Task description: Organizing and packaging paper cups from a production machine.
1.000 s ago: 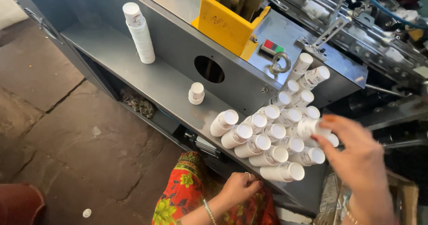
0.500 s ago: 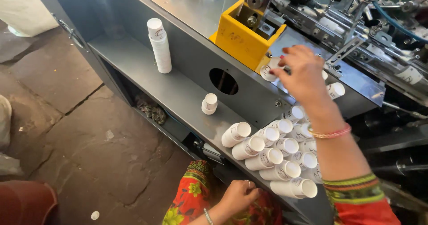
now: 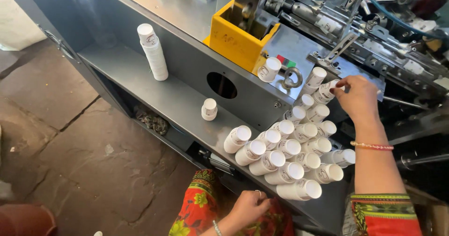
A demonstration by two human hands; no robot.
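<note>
Because the white paper cups are coming out of the grey machine [image 3: 299,44] there, one paper cup stack [image 3: 324,92] is being pinched by the right hand [image 3: 358,98] above the lying rows [image 3: 285,159], while the left hand [image 3: 248,208] is being kept loosely closed, empty, on the lap.

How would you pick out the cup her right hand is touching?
Find the yellow box on the machine, then go right past the metal ring. The right hand pinches a white cup there, topmost of the pile, just beside another lying cup.
</note>
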